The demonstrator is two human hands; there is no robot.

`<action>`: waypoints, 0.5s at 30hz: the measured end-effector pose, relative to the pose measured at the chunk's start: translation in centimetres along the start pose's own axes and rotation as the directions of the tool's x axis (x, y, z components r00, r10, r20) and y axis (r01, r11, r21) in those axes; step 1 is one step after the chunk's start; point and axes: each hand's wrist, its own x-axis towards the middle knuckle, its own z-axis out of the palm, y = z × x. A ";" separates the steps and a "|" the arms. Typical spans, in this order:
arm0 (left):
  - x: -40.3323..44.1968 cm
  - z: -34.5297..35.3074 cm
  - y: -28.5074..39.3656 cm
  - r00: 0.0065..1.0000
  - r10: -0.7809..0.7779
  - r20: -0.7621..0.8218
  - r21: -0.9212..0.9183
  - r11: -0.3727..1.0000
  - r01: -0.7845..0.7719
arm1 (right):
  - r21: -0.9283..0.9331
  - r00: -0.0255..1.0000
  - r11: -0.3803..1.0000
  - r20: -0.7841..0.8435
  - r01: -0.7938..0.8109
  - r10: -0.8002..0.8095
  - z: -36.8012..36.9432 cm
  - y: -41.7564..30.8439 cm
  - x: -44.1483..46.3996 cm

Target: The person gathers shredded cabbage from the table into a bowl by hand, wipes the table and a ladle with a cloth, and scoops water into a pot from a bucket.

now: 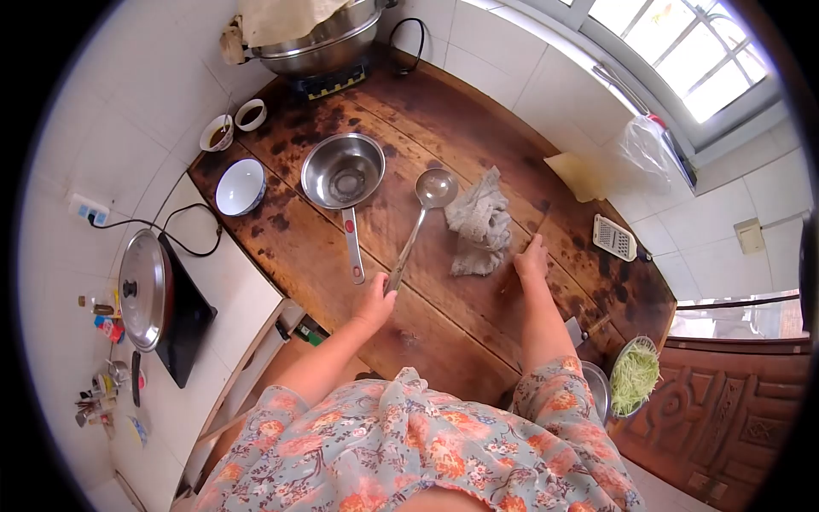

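My left hand (pixel 378 300) is closed around the handle of a metal ladle (pixel 437 188), whose round bowl points away from me over the wooden table. Just left of it, a steel saucepan (pixel 345 173) stands on the table, its handle towards me. My right hand (pixel 532 258) is beside a crumpled grey cloth (pixel 480 224), to its right, with the fingers drawn together. A thin dark line shows by its fingertips; I cannot make out whether it is a held stick.
A white bowl (pixel 241 187) and two small bowls of dark liquid stand at the left. A large steel pot (pixel 320 43) is at the back. A grater (pixel 614 238) and a bowl of shredded green vegetable (pixel 636 377) lie right. A lidded pan (pixel 143 290) sits on the left counter.
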 end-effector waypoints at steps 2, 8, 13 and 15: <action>-0.5 -1.4 1.9 0.997 -0.050 0.061 0.100 0.994 0.044 | 0.081 0.996 0.996 -0.082 0.043 -0.037 0.9 0.8 0.3; -1.6 -1.3 1.1 0.993 -0.063 0.104 0.120 0.991 0.050 | 0.422 0.975 0.895 -0.216 0.143 -0.053 1.7 3.0 1.8; -1.4 -1.4 0.1 0.988 0.070 0.138 0.135 0.987 -0.089 | 0.708 0.861 0.500 -0.342 0.499 -0.376 5.3 -1.5 2.0; -1.2 -1.9 0.8 0.982 -0.042 0.185 0.107 0.994 0.022 | 0.475 0.935 0.825 0.012 0.307 -0.355 0.6 -4.5 -1.8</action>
